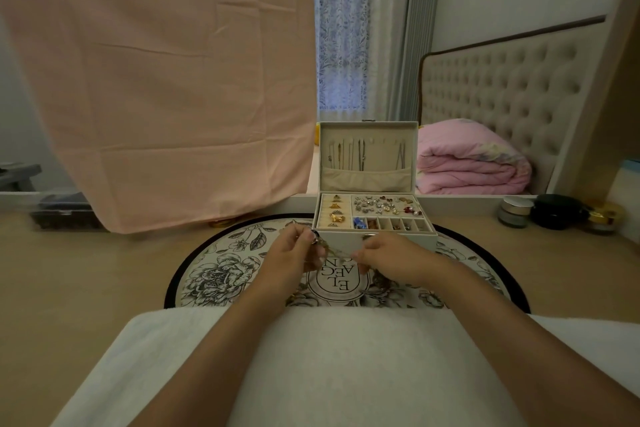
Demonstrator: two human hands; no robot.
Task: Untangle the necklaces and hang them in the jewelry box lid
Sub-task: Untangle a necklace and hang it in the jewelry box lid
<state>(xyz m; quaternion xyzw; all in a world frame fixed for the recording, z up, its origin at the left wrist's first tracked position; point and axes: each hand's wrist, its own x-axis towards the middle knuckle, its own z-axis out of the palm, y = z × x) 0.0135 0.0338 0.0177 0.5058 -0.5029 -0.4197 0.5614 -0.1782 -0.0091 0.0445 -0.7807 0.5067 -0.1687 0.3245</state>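
The tangled chain (335,249) hangs at centre frame, just in front of the box (398,239). It looks light, limp and easily kinked, so it is best pinched close beside the knot. The left hand (292,255) and right hand (393,258) each pinch it with curled fingers, raised over the mat (221,267).

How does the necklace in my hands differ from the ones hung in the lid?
The held necklace runs sideways between left hand and right hand; the hung necklaces drop straight down in the lid. The held necklace looks bunched near the left hand; the hung necklaces hang apart. Both are thin chains.
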